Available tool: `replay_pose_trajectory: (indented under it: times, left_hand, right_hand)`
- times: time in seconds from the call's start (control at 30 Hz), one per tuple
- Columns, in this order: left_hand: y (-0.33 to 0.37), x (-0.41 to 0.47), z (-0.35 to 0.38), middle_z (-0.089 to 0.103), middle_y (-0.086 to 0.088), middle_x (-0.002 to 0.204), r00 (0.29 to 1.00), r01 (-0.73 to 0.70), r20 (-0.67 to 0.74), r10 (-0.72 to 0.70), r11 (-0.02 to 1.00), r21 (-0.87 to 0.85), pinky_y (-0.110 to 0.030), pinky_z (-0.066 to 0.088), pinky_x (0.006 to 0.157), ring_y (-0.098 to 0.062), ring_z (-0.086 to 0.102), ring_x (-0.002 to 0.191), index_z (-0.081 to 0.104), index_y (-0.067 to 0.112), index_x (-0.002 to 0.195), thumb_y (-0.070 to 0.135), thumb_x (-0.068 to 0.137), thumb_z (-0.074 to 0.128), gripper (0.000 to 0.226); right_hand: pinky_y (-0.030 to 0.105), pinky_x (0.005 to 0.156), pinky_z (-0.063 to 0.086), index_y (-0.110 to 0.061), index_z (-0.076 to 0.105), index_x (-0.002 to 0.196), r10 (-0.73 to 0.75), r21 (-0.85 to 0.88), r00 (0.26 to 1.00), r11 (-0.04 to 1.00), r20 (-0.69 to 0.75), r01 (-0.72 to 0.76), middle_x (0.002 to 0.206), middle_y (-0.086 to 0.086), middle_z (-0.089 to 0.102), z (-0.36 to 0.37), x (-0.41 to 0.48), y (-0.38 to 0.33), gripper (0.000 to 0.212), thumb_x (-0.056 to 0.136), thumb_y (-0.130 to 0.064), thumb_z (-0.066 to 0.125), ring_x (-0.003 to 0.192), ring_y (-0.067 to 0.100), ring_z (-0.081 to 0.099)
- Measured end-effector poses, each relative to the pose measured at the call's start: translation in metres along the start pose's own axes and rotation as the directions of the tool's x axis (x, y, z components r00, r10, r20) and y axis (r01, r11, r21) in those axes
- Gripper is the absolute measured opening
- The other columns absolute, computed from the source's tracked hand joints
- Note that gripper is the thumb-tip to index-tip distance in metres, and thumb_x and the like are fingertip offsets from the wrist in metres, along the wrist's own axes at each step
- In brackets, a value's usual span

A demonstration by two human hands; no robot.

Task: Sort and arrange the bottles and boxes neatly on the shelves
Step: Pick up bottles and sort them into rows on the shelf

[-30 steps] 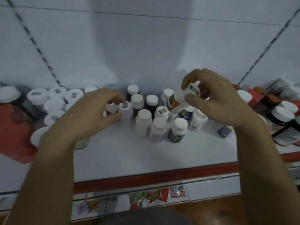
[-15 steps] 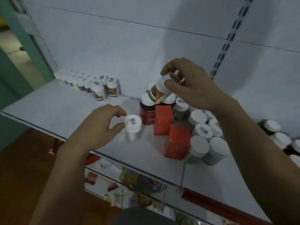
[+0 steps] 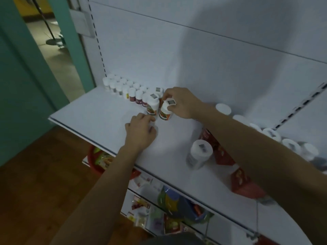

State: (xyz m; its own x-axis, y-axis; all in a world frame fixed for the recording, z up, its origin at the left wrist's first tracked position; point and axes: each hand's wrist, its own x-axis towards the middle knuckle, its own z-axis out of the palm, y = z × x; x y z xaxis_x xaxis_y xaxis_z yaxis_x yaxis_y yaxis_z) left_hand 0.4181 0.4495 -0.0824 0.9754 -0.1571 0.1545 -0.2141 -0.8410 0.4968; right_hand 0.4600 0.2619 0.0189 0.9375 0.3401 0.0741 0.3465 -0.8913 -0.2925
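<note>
Fingers (image 3: 170, 94) of the right hand (image 3: 183, 103) are curled over the white cap of an orange-labelled bottle (image 3: 164, 115), pinching it from above. This bottle stands upright on the white shelf (image 3: 88, 112), towards the back. Just to its left is a neighbouring bottle (image 3: 152, 108) of the same kind, the two close together or touching. The left hand (image 3: 140, 134) lies knuckles-up on the shelf in front of this pair. Its fingers (image 3: 149, 119) are curled under, with the tips near the neighbouring bottle's base. Whether they enclose anything cannot be determined, as the area is blurred. A row of bottles (image 3: 123, 88), two deep and white-capped, runs from the pair along the back panel to the shelf's left end. A loose white bottle (image 3: 199, 153) stands alone nearer the front edge, to the right. Red boxes (image 3: 246, 184) sit beside it, partly hidden by the right forearm. Further white-capped bottles (image 3: 270, 133) are clustered at the far right. A lower shelf (image 3: 141, 197) holds coloured packets.
</note>
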Motion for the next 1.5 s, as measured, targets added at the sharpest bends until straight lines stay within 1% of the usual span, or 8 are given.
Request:
replay_pose_trajectory:
  times: [0.5, 0.63, 0.77, 0.9, 1.0, 1.13, 1.33, 1.5]
  left_hand:
    - [-0.005, -0.005, 0.005, 0.054, -0.003, 0.122, 0.995, -0.098, -0.015, 0.101, 0.989, 0.115, -0.043, 0.04, 0.094, -0.027, 0.046, 0.115, 0.063, 0.023, 0.124, 0.028, 0.095, 0.053, 0.032]
    - [0.01, -0.022, -0.003, 0.062, 0.002, 0.113, 0.98, -0.175, 0.053, 0.192, 0.959, -0.224, -0.04, 0.048, 0.091, -0.015, 0.057, 0.105, 0.066, 0.026, 0.118, 0.025, 0.095, 0.061, 0.023]
    - [0.057, -0.042, -0.013, 0.059, 0.018, 0.117, 0.86, -0.32, 0.176, 0.479, 0.775, -0.545, -0.014, 0.047, 0.078, -0.002, 0.058, 0.106, 0.056, 0.042, 0.126, 0.054, 0.083, 0.072, 0.047]
    - [0.088, -0.04, -0.003, 0.054, 0.017, 0.124, 0.721, -0.499, 0.244, 0.649, 0.73, -0.466, -0.015, 0.044, 0.094, 0.001, 0.054, 0.112, 0.055, 0.036, 0.132, 0.052, 0.073, 0.085, 0.068]
    - [0.093, -0.03, 0.001, 0.057, 0.008, 0.122, 0.75, -0.518, 0.188, 0.634, 0.74, -0.429, -0.032, 0.049, 0.095, -0.009, 0.057, 0.11, 0.06, 0.029, 0.13, 0.034, 0.079, 0.085, 0.057]
    - [0.093, -0.012, -0.005, 0.055, 0.011, 0.122, 0.783, -0.482, 0.212, 0.585, 0.786, -0.386, -0.027, 0.048, 0.092, -0.007, 0.055, 0.11, 0.057, 0.036, 0.128, 0.033, 0.079, 0.084, 0.056]
    - [0.141, 0.031, -0.018, 0.059, 0.002, 0.12, 0.814, -0.545, 0.01, 0.581, 0.77, -0.332, -0.026, 0.046, 0.09, -0.011, 0.058, 0.107, 0.06, 0.02, 0.129, 0.028, 0.097, 0.065, 0.034]
    - [0.198, 0.064, 0.003, 0.048, -0.015, 0.137, 0.752, -0.583, 0.332, 0.57, 0.809, -0.07, -0.037, 0.043, 0.104, -0.031, 0.051, 0.124, 0.055, 0.022, 0.143, 0.028, 0.093, 0.068, 0.053]
  right_hand:
    - [0.038, 0.087, 0.049, -0.018, 0.054, 0.13, 0.029, 0.007, 0.997, 1.0, -0.077, -0.028, 0.12, 0.009, 0.05, 0.001, -0.007, -0.007, 0.042, 0.09, -0.015, 0.066, 0.098, 0.027, 0.056]
    - [0.035, 0.085, 0.047, -0.02, 0.06, 0.123, 0.035, -0.058, 0.997, 0.998, -0.064, -0.039, 0.115, 0.005, 0.058, -0.038, -0.039, 0.014, 0.031, 0.094, -0.028, 0.067, 0.093, 0.018, 0.054]
    - [0.03, 0.082, 0.044, -0.028, 0.061, 0.121, 0.097, -0.148, 0.984, 0.986, 0.149, -0.074, 0.108, -0.007, 0.058, -0.069, -0.08, 0.041, 0.034, 0.093, -0.046, 0.066, 0.097, 0.016, 0.058]
    - [0.035, 0.094, 0.045, -0.033, 0.059, 0.124, 0.088, -0.218, 0.964, 0.975, 0.253, -0.032, 0.117, -0.005, 0.059, -0.065, -0.114, 0.047, 0.053, 0.08, -0.058, 0.075, 0.108, 0.017, 0.05]
    - [0.042, 0.096, 0.045, -0.029, 0.06, 0.126, 0.065, -0.241, 0.983, 0.97, 0.173, -0.022, 0.119, 0.0, 0.059, -0.056, -0.13, 0.051, 0.054, 0.078, -0.044, 0.081, 0.109, 0.022, 0.046]
    - [0.033, 0.092, 0.04, -0.025, 0.062, 0.124, 0.099, -0.061, 0.994, 0.993, -0.043, -0.101, 0.112, -0.001, 0.061, -0.061, -0.151, 0.058, 0.047, 0.082, -0.037, 0.08, 0.106, 0.022, 0.049]
    - [0.009, 0.072, 0.043, -0.024, 0.061, 0.121, 0.36, 0.39, 0.744, 0.909, -0.563, -0.145, 0.103, -0.014, 0.061, -0.093, -0.2, 0.064, 0.031, 0.092, -0.03, 0.07, 0.089, -0.002, 0.057]
    - [0.009, 0.075, 0.044, -0.021, 0.06, 0.12, 0.505, 0.515, 0.502, 0.847, -0.703, -0.131, 0.107, -0.012, 0.063, -0.107, -0.239, 0.06, 0.034, 0.089, -0.023, 0.072, 0.093, 0.001, 0.061]
